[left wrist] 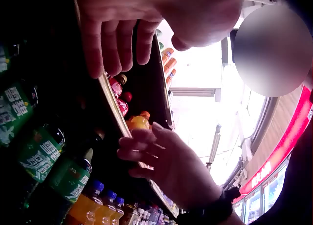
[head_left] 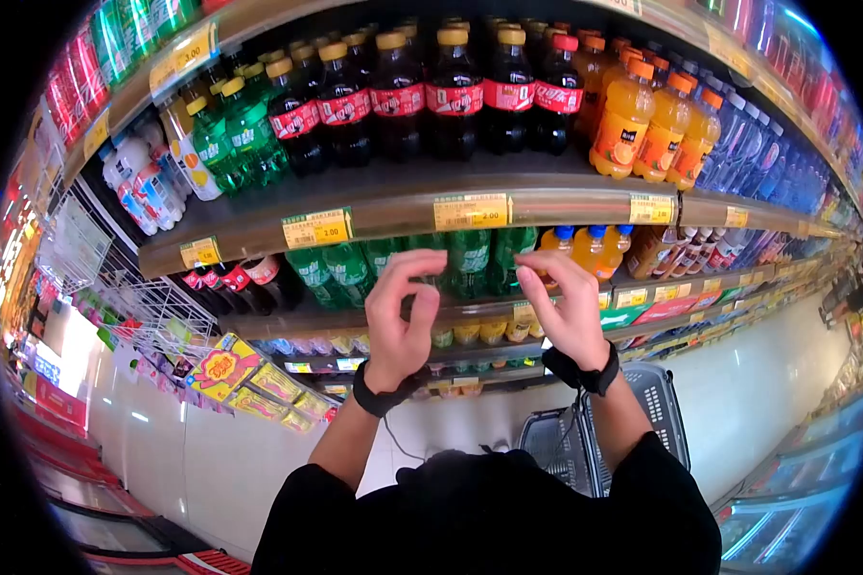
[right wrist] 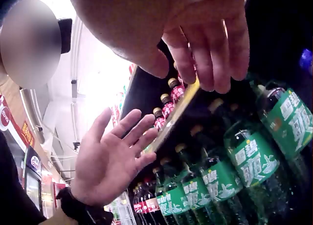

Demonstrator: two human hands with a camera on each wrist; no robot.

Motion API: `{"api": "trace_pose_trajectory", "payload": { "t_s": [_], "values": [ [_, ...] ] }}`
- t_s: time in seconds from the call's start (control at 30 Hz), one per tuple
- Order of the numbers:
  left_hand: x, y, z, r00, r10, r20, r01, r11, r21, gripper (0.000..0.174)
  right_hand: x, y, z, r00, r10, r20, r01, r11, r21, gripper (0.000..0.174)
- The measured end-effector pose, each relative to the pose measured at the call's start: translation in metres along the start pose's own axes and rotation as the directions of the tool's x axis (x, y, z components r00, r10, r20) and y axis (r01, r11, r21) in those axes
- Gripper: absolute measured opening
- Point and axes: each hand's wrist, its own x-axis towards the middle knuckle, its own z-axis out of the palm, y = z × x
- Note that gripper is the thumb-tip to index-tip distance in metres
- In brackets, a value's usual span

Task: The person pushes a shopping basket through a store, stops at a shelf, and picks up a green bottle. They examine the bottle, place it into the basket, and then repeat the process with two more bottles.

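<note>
In the head view my left hand (head_left: 401,321) and right hand (head_left: 571,305) are raised in front of the drink shelves, a gap between them. Nothing is in either one; the fingers are relaxed and slightly bent. Behind them, on the shelf below the price rail, stand green soda bottles (head_left: 469,265) and orange drinks with blue caps (head_left: 602,251). The left wrist view has my left hand (left wrist: 151,19) overhead, fingers hanging loosely, facing the right. Green-labelled bottles (right wrist: 252,154) fill the lower part of the right wrist view, below my right hand (right wrist: 195,39).
Cola bottles (head_left: 454,96) and orange juice bottles (head_left: 623,125) line the shelf above, behind a rail with price tags (head_left: 473,212). A grey shopping basket (head_left: 664,407) is low on my right. Wire racks (head_left: 158,311) and a candy display (head_left: 249,379) jut out at left.
</note>
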Motion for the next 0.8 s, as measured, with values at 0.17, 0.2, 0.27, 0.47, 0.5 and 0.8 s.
{"api": "trace_pose_trajectory", "payload": {
  "t_s": [0.17, 0.2, 0.27, 0.47, 0.5, 0.8],
  "values": [
    [-0.028, -0.021, 0.013, 0.991, -0.136, -0.003, 0.134, 0.978, -0.160, 0.024, -0.009, 0.034, 0.026, 0.986, 0.152, -0.071, -0.147, 0.987, 0.069, 0.023],
    [-0.034, -0.028, 0.017, 0.987, -0.158, 0.029, 0.160, 0.968, -0.193, 0.023, -0.007, 0.040, 0.029, 0.984, 0.139, -0.115, -0.136, 0.990, 0.027, 0.025],
    [-0.039, -0.033, 0.029, 0.967, -0.232, 0.104, 0.246, 0.958, -0.148, 0.039, -0.002, 0.048, 0.033, 0.977, 0.081, -0.199, -0.099, 0.992, -0.078, 0.028],
    [-0.034, -0.054, 0.060, 0.928, -0.338, 0.155, 0.360, 0.922, -0.145, 0.033, 0.020, 0.071, 0.041, 0.951, -0.103, -0.291, 0.038, 0.975, -0.221, 0.036],
    [-0.034, -0.056, 0.064, 0.931, -0.342, 0.125, 0.360, 0.917, -0.172, 0.031, 0.023, 0.076, 0.040, 0.960, -0.068, -0.273, 0.009, 0.977, -0.212, 0.036],
    [-0.030, -0.068, 0.077, 0.941, -0.329, 0.079, 0.338, 0.912, -0.231, 0.039, 0.039, 0.093, 0.045, 0.963, 0.023, -0.268, -0.075, 0.980, -0.182, 0.027]
  ]
}}
